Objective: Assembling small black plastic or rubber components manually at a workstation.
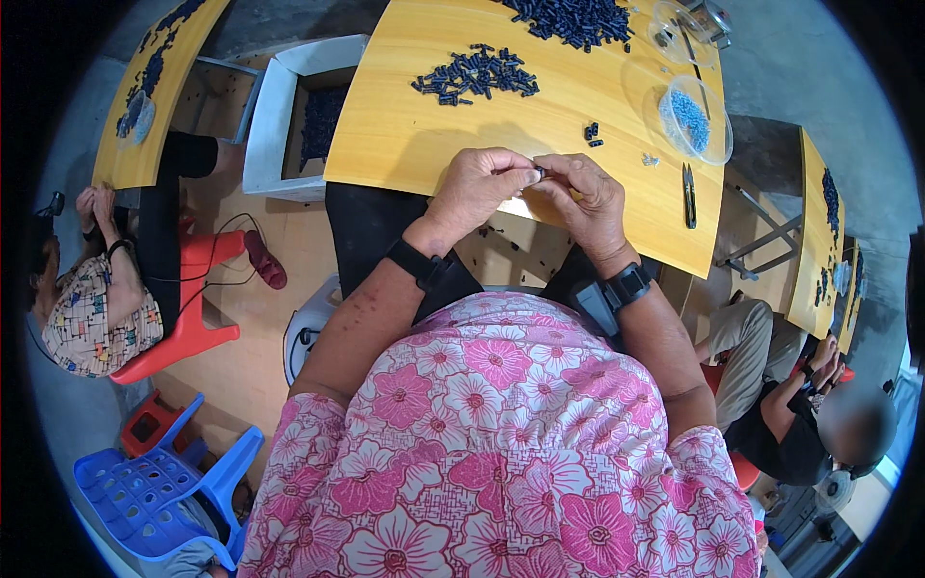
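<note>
My left hand (477,188) and right hand (583,197) meet at the near edge of the yellow wooden table (405,125), fingertips pinched together on one small dark part (540,172). Both hands are closed to a fine pinch; only a sliver of the part shows between thumb and forefinger, so I cannot tell its full shape.

The piece is tiny and looks hard and smooth, and I hold it right over the table's edge: if my grip slackens, I judge it could drop into my lap or onto the floor, where it would be hard to find.

Just beyond my hands lie a few loose dark pieces (592,134) and some pale specks (651,160). Further out sits a scattered pile of short, dark blue cylinders (477,74), matte and ribbed-looking. To the right are slim metal tweezers (689,196) and a clear plastic dish (696,120) of light blue bits; a careless elbow could tip it.
</note>
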A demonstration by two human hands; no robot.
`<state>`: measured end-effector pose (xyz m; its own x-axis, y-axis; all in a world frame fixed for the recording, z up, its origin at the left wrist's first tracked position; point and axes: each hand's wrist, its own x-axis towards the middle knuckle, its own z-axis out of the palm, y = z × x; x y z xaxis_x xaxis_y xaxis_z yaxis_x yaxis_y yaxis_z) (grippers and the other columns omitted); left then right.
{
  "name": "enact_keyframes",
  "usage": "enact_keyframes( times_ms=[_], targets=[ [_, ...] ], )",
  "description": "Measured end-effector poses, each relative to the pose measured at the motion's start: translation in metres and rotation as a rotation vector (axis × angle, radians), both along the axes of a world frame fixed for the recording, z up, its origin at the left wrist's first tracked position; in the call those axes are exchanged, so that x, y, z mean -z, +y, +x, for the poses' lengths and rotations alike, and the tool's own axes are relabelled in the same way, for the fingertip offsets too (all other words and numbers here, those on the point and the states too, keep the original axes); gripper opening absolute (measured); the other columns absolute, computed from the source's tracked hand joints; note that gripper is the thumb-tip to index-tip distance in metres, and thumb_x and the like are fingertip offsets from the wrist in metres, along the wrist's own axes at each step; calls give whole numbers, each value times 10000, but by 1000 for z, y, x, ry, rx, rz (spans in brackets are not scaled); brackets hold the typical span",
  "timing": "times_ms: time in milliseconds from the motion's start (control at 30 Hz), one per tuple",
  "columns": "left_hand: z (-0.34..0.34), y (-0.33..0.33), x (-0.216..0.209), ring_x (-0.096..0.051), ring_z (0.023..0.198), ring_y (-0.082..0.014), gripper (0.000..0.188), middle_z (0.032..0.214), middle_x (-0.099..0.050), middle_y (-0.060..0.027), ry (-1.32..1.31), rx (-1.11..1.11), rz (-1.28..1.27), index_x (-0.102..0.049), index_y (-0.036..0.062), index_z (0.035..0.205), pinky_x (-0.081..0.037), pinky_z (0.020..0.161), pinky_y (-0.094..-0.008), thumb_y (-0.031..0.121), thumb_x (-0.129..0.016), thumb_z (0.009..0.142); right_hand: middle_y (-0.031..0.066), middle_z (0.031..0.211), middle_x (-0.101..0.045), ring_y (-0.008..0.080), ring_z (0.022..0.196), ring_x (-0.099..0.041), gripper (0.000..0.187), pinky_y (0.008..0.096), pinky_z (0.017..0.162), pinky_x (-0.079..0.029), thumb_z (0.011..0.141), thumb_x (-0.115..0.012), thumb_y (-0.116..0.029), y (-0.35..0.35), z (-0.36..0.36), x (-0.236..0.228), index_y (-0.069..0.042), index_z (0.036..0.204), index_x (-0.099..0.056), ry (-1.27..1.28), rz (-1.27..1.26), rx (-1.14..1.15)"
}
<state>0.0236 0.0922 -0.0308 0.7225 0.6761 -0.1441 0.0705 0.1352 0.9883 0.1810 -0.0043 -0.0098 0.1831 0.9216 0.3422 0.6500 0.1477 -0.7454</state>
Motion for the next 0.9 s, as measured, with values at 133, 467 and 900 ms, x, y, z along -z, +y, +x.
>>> enact_keyframes(
  times_ms=[133, 467, 900],
  targets=[
    [1, 0, 0, -587, 690, -66, 197, 755, -674, -17, -5, -8, -15, -724, -3, 962, -485, 636, -225, 172, -664, 897, 83, 903, -689, 247, 830, -675, 262, 320, 728, -544, 767, -744, -75, 1, 0, 0, -95, 1018, -671, -16, 7, 12],
    [-2, 4, -4, -593, 762, -66, 172, 857, -682, -26, 11, 30, -75, -699, -22, 997, -502, 707, -213, 121, -639, 921, 82, 894, -688, 259, 829, -672, 243, 327, 735, -542, 768, -723, -51, 3, -2, -7, -85, 1005, -679, -14, 10, -15],
    [-4, -5, -4, -584, 727, -55, 105, 825, -631, -7, -118, -98, -95, -625, -9, 957, -500, 668, -213, 92, -614, 930, 101, 924, -685, 229, 790, -667, 206, 291, 709, -530, 778, -718, -58, 24, 6, -17, -60, 984, -700, 92, -18, -160]
  ],
)
